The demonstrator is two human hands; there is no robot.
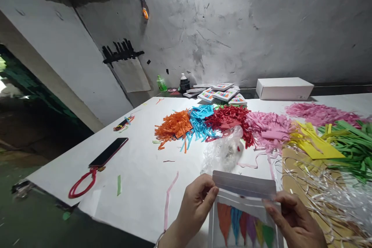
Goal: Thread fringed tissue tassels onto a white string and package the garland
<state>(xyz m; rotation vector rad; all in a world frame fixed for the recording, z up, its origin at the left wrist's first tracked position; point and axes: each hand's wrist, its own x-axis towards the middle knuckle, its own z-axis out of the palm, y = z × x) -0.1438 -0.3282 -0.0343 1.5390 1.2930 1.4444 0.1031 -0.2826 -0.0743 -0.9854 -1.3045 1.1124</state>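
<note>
Close to me, at the lower right, is a flat white packet [213, 223] with a clear window, its top flap standing up. Through the window show tassels in orange, blue, red, purple, yellow and green. My left hand [195, 203] pinches the packet's upper left edge between thumb and fingers. On the opposite edge my right hand [295, 217] grips it, thumb in front. A crumpled clear plastic bag [222, 151] lies just beyond the packet. The packet's lower end runs out of view.
Cut tissue fringe in orange [174, 126], blue, red, pink, yellow and green [351, 147] spreads across the white table. White strings [319, 197] lie at right. A phone [109, 152] with a red strap is at left. Several packets [223, 93] and a white box [285, 89] stand near the wall.
</note>
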